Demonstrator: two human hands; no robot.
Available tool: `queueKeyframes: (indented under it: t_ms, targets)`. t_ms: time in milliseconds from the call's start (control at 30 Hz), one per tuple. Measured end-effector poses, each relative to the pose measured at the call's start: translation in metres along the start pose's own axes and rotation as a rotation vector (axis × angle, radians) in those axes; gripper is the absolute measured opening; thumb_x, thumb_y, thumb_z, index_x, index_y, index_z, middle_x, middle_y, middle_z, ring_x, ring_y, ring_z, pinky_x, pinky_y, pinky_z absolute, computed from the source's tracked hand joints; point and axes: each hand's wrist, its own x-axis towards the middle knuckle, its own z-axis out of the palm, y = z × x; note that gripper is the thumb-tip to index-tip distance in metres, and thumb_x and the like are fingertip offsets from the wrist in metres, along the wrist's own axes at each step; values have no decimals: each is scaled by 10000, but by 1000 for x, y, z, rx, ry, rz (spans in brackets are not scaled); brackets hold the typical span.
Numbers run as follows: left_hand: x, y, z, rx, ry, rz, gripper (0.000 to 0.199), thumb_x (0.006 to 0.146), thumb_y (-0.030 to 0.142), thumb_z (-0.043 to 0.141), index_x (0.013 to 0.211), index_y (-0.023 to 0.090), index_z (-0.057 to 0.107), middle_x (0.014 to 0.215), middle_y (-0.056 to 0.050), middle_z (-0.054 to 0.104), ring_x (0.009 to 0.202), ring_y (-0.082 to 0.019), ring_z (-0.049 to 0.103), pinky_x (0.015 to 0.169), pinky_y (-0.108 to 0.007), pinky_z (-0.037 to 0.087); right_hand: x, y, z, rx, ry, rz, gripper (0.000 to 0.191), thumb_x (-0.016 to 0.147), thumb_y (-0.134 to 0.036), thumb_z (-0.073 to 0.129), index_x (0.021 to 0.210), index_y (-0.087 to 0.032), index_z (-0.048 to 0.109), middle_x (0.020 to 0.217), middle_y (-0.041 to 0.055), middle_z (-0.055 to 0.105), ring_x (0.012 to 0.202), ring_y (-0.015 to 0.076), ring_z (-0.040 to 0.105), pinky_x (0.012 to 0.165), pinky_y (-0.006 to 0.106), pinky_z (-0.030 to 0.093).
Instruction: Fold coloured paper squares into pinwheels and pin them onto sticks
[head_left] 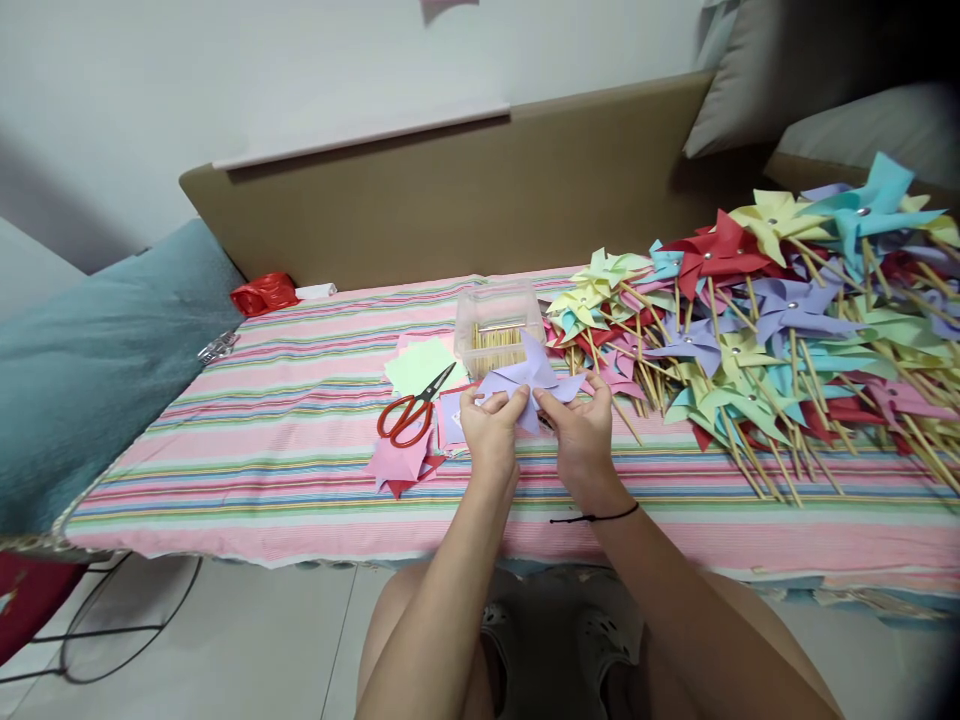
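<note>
My left hand (493, 420) and right hand (583, 425) pinch purple pinwheel (535, 370) over striped cloth (285, 430), near box (496, 296). Tan backrest (450, 205) behind, white wall (300, 70) above, teal cushion (120, 370) at left, tiled floor (262, 640) below.

Thin blk cord bracelet (613, 515) w/ loose end nr R hand (585, 440); greyish holed clogs (497, 622)

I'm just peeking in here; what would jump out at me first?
Probably the big heap of colourful paper pinwheels on sticks, filling the right side of the striped cloth. Next, near the middle, the left hand and right hand hold a purple paper pinwheel shape between them. Just left of it, red-handled scissors lie on coloured paper.
</note>
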Motion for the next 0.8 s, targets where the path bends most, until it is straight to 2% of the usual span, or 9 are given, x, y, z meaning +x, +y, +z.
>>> queueKeyframes:
  t_ms: [233,400,567,700,800]
  targets:
    - [-1,3,0,14,-53,-62,708,490,209,839,1026,204,376,654,48,639,598,-125,638,675,-271,499,11,-15,-9,-29,-77,120,796,462,-238,813,1124,-242,371,693,-72,654,579,127,624,563,262,511]
    - [7,22,-13,186,-208,-131,581,548,268,829,991,189,462,778,-22,694,690,-137,664,732,-285,490,28,-27,-29,-175,-184,202,849,441,-244,832,1175,-225,407,687,-65,659,525,125,605,501,241,468]
    - [11,27,-24,401,-442,-138,570,517,220,833,948,204,461,746,-37,717,607,-152,648,584,-250,464,34,-34,-41,-370,-309,231,868,440,-197,814,1206,-202,406,564,-77,625,457,140,578,442,226,424]
    - [10,21,-23,465,-462,-119,561,528,240,816,959,205,459,655,-12,687,511,-139,605,495,-219,421,29,-38,-38,-419,-360,253,864,450,-202,795,1216,-188,396,601,-30,676,488,167,615,452,240,445]
    - [10,18,-20,492,-444,-91,572,527,229,801,976,209,446,604,15,655,470,-131,575,457,-206,396,26,-42,-36,-439,-367,272,891,445,-199,793,1237,-182,384,588,-32,678,484,168,616,451,239,444]
